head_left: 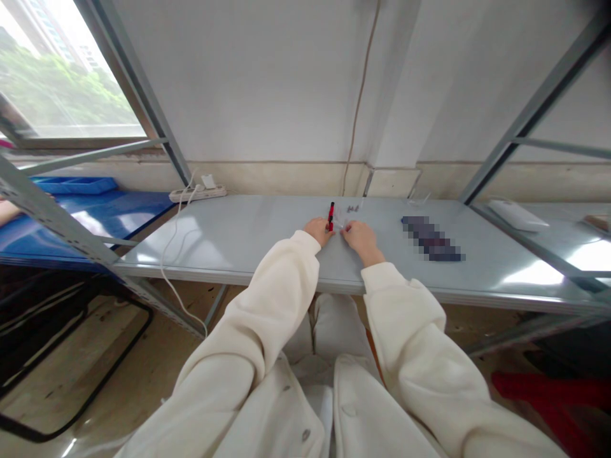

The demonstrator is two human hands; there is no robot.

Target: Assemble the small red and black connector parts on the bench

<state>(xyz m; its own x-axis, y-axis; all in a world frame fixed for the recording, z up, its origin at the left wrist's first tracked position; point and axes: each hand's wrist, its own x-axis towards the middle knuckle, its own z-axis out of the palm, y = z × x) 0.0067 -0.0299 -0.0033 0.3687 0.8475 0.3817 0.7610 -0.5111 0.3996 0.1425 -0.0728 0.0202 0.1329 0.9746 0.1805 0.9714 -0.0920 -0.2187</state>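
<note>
Left hand: bare left hand [319, 230] reaching out of a cream fleece sleeve [286, 273], fingers curled inward, low over the shelf, right beside a slim red-and-black cylinder [331, 216]; grip or mere contact impossible to tell.

Right hand: bare right hand [363, 240], fingertips angled inward toward a small clear plastic piece [340, 222]; pinch or light touch impossible to tell.

Hands together: close, neither spread wide nor pressed together, with the clear plastic piece between them.

Just beyond the hands: a few tiny grey parts [353, 208], near the right hand, toward the wall.

Surface: smooth pale grey metal shelf [238, 238].

Farther right: dark oblong strip [432, 238], blurred into blocks, well apart from the hands; white rounded box [518, 215] on a neighbouring shelf.

Far left: white power strip [198, 193] with a white cable [172, 254] looping down past the shelf; shallow blue plastic tray [74, 184]; another person's forearm [7, 212] at the edge of view.

Risk, as a judgement: tiny grey parts likely to scatter if brushed by a sleeve or fingers; clear plastic piece easily lost against the shiny metal; slim cylinder prone to rolling or tipping if bumped.
</note>
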